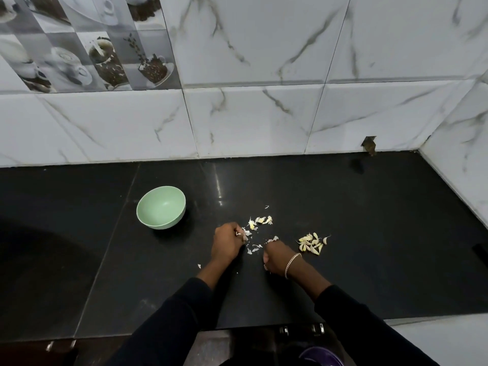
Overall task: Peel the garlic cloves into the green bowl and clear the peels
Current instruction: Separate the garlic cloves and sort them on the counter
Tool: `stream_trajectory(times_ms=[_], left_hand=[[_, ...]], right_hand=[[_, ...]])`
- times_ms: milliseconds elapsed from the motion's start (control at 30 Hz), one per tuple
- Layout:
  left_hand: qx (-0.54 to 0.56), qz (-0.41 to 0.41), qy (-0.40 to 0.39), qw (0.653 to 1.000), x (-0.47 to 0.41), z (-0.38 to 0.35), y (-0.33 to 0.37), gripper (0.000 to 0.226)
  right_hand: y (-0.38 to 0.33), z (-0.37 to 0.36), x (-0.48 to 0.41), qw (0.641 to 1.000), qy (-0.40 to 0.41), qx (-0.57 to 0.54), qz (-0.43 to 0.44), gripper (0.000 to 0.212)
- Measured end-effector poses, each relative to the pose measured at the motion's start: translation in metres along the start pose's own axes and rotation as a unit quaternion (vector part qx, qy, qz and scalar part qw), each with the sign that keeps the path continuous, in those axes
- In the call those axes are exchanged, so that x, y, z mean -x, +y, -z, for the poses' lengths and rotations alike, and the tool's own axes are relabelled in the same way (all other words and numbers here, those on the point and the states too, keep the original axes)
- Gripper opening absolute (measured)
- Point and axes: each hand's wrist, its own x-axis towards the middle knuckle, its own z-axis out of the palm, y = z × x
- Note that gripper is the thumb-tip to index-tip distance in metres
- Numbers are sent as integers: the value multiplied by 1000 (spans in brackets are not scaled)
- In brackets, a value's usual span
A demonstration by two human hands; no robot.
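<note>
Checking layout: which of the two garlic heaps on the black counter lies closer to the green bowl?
The smaller heap of pale garlic pieces, just beyond the left hand; the larger heap lies right of the right hand.

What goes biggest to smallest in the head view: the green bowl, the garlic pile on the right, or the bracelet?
1. green bowl
2. garlic pile
3. bracelet, smallest though nearest the camera

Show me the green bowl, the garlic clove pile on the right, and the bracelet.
Green bowl (161, 207), head view, bare inner floor.
Garlic clove pile (313, 243), head view, middle of the heap.
Bracelet (292, 262), head view, chain across right wrist.
</note>
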Motion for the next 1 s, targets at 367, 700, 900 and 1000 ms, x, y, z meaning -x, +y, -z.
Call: stream_trajectory(times_ms=[367,700,900,1000], left_hand=[[95,31,7,995,8,-10,19,15],[64,47,-12,997,11,-22,34,16],[86,50,-128,987,6,-74,60,34],[115,61,-154,980,0,-104,73,27]], right_hand=[[-10,-25,10,997,34,51,38,23],[31,11,13,963,135,-233,-14,7],[78,32,24,940,211,-246,-109,4],[95,39,28,926,244,-249,-143,2]])
